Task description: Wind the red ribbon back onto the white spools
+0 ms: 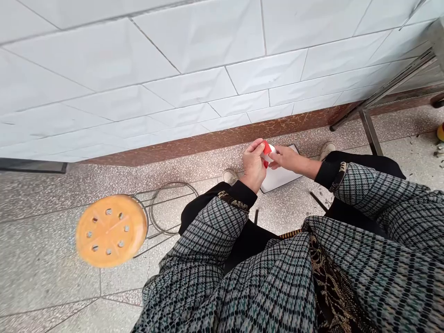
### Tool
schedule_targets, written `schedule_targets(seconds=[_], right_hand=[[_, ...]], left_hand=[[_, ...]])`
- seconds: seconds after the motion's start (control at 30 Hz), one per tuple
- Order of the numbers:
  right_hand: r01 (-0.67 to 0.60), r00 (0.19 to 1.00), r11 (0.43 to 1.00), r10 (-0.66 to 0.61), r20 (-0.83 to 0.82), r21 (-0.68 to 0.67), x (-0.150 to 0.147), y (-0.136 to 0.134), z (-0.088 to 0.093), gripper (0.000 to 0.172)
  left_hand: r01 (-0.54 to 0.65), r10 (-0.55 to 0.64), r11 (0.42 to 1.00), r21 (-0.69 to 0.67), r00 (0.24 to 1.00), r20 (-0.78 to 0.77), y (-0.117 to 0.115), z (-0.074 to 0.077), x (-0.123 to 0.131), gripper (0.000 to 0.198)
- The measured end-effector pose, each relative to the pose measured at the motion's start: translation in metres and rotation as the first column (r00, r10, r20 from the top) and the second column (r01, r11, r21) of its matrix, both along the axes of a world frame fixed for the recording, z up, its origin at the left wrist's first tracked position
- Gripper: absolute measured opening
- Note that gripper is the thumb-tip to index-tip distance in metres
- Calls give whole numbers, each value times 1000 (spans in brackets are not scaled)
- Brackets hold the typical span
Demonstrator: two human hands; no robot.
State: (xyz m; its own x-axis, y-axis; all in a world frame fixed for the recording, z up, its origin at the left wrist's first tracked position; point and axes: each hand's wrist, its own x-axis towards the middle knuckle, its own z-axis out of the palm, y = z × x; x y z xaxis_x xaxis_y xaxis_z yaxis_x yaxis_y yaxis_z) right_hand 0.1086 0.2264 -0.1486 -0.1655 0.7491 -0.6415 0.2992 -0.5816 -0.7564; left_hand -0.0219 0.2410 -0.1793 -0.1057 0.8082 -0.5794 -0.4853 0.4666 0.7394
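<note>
- White glazed wall tiles (pixel 173 69) — filling the upper part of the view
- Speckled terrazzo floor (pixel 69 277), with scattered scraps (pixel 321 194) near the right knee
- Grey checked jacket (pixel 263 286), black cuffs with gold trim
- Brown marble skirting (pixel 222 138) along the wall's foot
- Orange stool (pixel 111 230), holed round seat, wire legs, to the left of the person
- White flat board or sheet (pixel 280 173) on the floor, directly beneath the hands
- Metal frame leg (pixel 371 132), far right
- Left hand (pixel 254 165) — fingers curled closed around the red end
- Right hand (pixel 286 158) — fingers nearly closed, pinching the white end
- Red-and-white object (pixel 268 150), small, held between both hands above the board; its exact kind cannot be made out
- Pale shoes (pixel 328 149), one either side of the board
</note>
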Motion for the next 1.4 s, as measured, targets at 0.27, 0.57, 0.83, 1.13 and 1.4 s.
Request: schedule_targets(seconds=[0.27, 0.57, 0.83, 1.13, 1.4], right_hand=[[169, 925, 951, -243, -291, -259, 3, 1, 16, 17], [146, 879, 939, -267, -395, -310, 5, 2, 16, 28], [183, 832, 949, -289, -473, -257, 0, 5, 10, 18], [152, 929, 958, -223, -296, -243, 2, 5, 12, 20], [104, 960, 973, -152, -233, -207, 10, 13, 16, 20]], left_hand=[[15, -16, 999, 31, 999, 39, 2, 1, 0, 13], [29, -31, 997, 65, 999, 30, -4, -1, 2, 14], [24, -22, 994, 106, 999, -26, -4, 0, 4, 13], [49, -50, 992, 114, 999, 9, -7, 0, 5, 15], [85, -81, 988, 127, 996, -36, -1, 4, -2, 18]])
